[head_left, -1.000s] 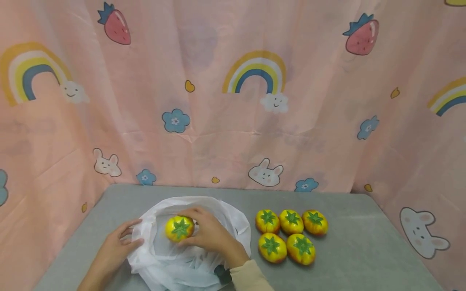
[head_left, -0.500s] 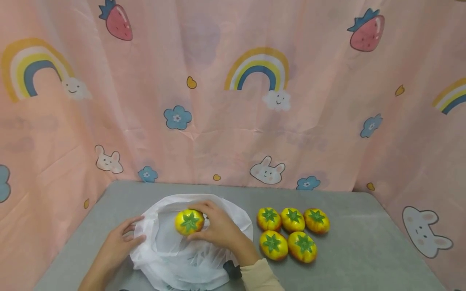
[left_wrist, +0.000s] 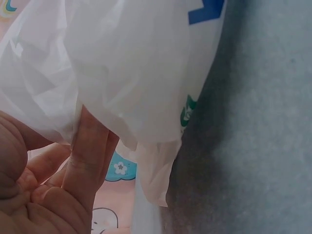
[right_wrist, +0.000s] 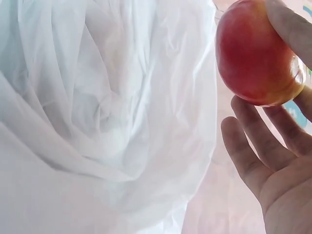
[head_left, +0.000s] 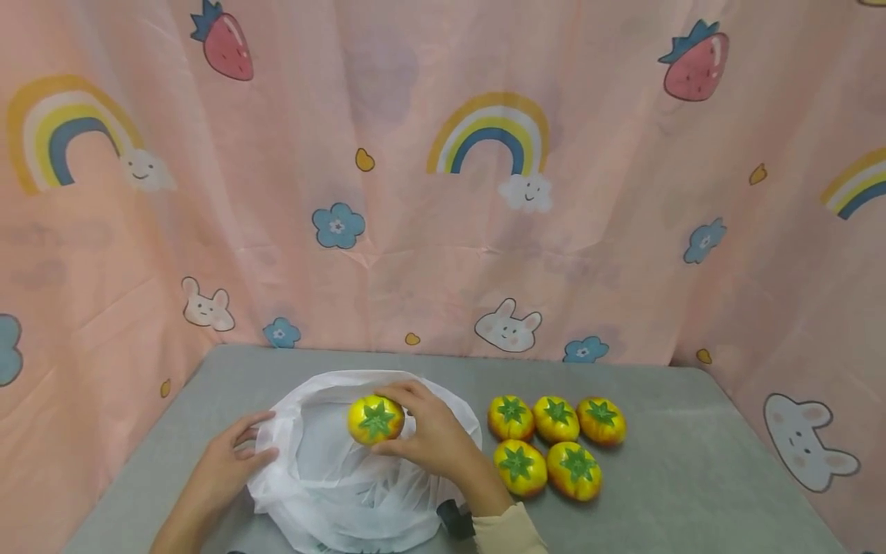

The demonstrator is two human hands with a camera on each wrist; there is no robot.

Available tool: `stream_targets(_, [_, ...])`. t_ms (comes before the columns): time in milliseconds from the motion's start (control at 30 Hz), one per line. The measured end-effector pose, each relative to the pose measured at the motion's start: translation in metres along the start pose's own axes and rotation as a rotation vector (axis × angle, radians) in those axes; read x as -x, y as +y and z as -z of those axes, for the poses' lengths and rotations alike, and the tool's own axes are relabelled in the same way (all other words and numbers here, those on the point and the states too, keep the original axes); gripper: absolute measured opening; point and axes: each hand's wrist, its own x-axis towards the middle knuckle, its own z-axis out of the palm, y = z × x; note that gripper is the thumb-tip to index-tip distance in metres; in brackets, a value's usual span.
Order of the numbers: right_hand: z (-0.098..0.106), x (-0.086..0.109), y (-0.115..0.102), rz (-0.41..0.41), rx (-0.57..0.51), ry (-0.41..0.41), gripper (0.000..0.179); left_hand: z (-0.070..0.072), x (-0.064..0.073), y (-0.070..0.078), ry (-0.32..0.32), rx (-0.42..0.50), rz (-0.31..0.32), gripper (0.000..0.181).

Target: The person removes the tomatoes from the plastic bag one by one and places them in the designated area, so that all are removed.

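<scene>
A white plastic bag (head_left: 325, 504) stands on the table with its mouth spread wide. At its left rim, my left hand (head_left: 224, 465) grips the edge; in the left wrist view the film lies between the thumb and the fingers (left_wrist: 85, 161). Over the mouth, my right hand (head_left: 436, 435) holds a persimmon-like toy fruit (head_left: 376, 420), yellow with a green star-shaped leaf on top. Its glossy red underside shows in the right wrist view, where thumb and fingertips pinch the fruit (right_wrist: 258, 53) beside the bag (right_wrist: 161, 161). The bag's bottom is hidden.
Several matching toy fruits lie in two rows right of the bag, among them a front one (head_left: 574, 471) and a back-right one (head_left: 601, 421). The grey table (head_left: 692, 462) meets a pink printed curtain (head_left: 415, 277) behind and at the sides.
My right hand has carried the toy fruit rightward and slightly back over the bag's mouth. My left hand stays at the left rim, and the fruits on the table have not moved.
</scene>
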Motion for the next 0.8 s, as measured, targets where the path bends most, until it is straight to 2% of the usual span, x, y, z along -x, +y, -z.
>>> stream_targets(400, [0.012,0.016,0.009,-0.017,0.007,0.07,0.072,0.001,0.005,0.002,0.004,-0.021,-0.059,0.067])
stream_targets(633, [0.018,0.023,0.011,-0.046,0.056,0.088,0.071,0.002,0.004,0.002,0.0,-0.013,-0.028,0.069])
stream_targets(800, [0.025,0.028,0.008,-0.11,0.049,0.076,0.074,0.002,0.004,0.001,0.001,-0.027,-0.028,0.07])
